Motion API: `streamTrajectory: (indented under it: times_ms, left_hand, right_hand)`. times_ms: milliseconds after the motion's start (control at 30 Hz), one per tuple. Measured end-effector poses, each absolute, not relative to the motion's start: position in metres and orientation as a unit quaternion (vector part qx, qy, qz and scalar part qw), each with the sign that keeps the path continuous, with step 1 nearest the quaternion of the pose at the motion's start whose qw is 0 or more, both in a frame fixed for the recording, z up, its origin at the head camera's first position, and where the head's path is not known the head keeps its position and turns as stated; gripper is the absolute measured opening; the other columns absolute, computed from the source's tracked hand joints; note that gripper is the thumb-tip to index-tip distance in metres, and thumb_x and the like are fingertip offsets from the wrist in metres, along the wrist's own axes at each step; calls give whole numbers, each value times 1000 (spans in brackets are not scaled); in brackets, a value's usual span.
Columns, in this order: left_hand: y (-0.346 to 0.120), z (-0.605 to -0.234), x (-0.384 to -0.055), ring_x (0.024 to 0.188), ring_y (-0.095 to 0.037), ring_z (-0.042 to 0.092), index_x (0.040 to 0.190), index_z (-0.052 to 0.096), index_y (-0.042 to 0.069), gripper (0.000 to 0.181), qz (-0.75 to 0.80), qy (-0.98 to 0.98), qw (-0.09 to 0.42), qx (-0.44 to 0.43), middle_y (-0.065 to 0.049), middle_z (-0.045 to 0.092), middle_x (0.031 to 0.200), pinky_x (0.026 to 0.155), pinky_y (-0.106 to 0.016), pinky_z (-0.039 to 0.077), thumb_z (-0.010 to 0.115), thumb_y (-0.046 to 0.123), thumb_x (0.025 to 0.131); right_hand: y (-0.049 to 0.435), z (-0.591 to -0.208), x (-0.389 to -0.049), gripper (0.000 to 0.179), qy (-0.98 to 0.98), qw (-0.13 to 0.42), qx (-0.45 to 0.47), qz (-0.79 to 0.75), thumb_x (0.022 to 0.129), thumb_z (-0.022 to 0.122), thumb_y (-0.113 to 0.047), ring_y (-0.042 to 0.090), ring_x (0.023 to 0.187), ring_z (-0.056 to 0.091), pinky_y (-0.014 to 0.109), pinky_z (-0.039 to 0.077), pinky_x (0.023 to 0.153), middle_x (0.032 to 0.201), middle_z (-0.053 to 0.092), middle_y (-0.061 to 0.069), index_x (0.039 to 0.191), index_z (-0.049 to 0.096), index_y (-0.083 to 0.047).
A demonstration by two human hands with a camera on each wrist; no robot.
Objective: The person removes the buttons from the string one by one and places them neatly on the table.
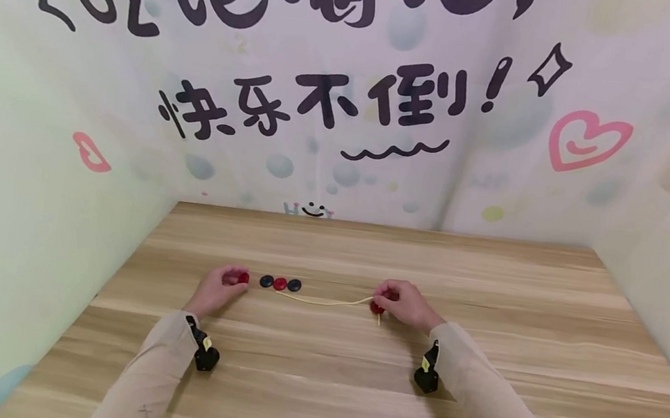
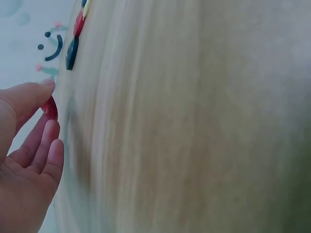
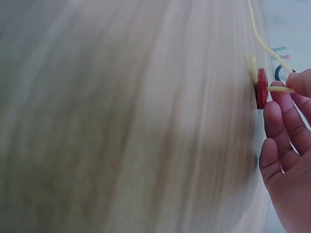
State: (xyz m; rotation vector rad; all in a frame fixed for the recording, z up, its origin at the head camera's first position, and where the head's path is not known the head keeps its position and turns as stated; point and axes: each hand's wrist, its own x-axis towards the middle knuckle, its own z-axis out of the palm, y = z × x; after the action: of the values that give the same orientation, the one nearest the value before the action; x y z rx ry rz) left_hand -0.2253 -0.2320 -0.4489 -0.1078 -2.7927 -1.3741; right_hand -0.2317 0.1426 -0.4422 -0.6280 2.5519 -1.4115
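Note:
On the left side of the table, my left hand (image 1: 217,292) pinches a small round red disc (image 2: 51,108) between thumb and fingers. Just right of it lies a short row: a dark disc (image 1: 266,281), a red disc (image 1: 280,284) and another dark disc (image 1: 295,286). Farther right, my right hand (image 1: 409,307) pinches a pale yellow cord (image 1: 323,303) between thumb and fingertips. The cord passes through another red disc (image 3: 262,88), with a short tail on its far side. A dark edge shows behind that disc; whether it is a second disc, I cannot tell.
The wood-grained table (image 1: 313,387) ends at a printed cloth backdrop (image 1: 338,181) behind and at the sides. A black wrist camera (image 1: 207,355) hangs under the left sleeve, another black camera (image 1: 426,377) under the right.

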Motion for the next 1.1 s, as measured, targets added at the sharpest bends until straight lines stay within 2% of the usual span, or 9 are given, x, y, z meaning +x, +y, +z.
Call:
streamTrajectory:
  times_ms: [200, 500, 700, 833, 967, 1100]
  left_hand:
    - [-228, -452, -228, 86, -28, 54, 106, 59, -7, 30, -413, -910, 19, -39, -21, 60, 98, 76, -36, 44, 64, 2, 78]
    - [-218, -452, -233, 86, -28, 53, 105, 59, -8, 29, -408, -912, 14, -30, -21, 60, 99, 75, -34, 43, 64, 0, 78]
    - [-217, -451, -235, 87, -29, 53, 105, 59, -8, 30, -410, -912, 12, -25, -22, 59, 100, 76, -35, 43, 64, 0, 77]
    - [-215, -448, -235, 94, -31, 51, 109, 57, -7, 35, -408, -912, 7, -26, -22, 57, 105, 82, -40, 41, 65, 2, 77]
    - [-202, -445, -235, 98, -32, 51, 110, 57, -4, 35, -418, -908, 31, -31, -22, 55, 108, 85, -43, 40, 65, 3, 77]
    - [-173, -444, -234, 94, -31, 50, 106, 60, -2, 30, -444, -893, 60, -51, -19, 53, 102, 82, -42, 40, 66, 3, 76]
  right_hand:
    - [142, -446, -235, 5, 853, 77, -221, -467, 84, 58, -5, 13, 67, 49, 21, 41, 57, 76, 60, 7, 82, 59, 0]
    - [143, -448, -235, 4, 858, 68, -231, -453, 84, 59, -5, 12, 67, 50, 21, 41, 58, 76, 60, 5, 81, 59, -2]
    - [142, -448, -236, 4, 860, 66, -231, -451, 84, 59, -5, 11, 68, 50, 22, 42, 59, 75, 60, 4, 82, 59, -2]
    - [142, -448, -237, 4, 859, 67, -231, -452, 84, 59, -5, 11, 67, 51, 21, 42, 59, 75, 60, 4, 82, 59, -2]
    - [142, -448, -237, 4, 855, 64, -231, -459, 84, 59, -5, 12, 66, 53, 20, 42, 57, 74, 61, 7, 82, 60, -1]
    - [142, -447, -237, 5, 849, 64, -237, -468, 84, 59, -4, 17, 66, 56, 20, 43, 56, 74, 62, 10, 83, 60, 1]
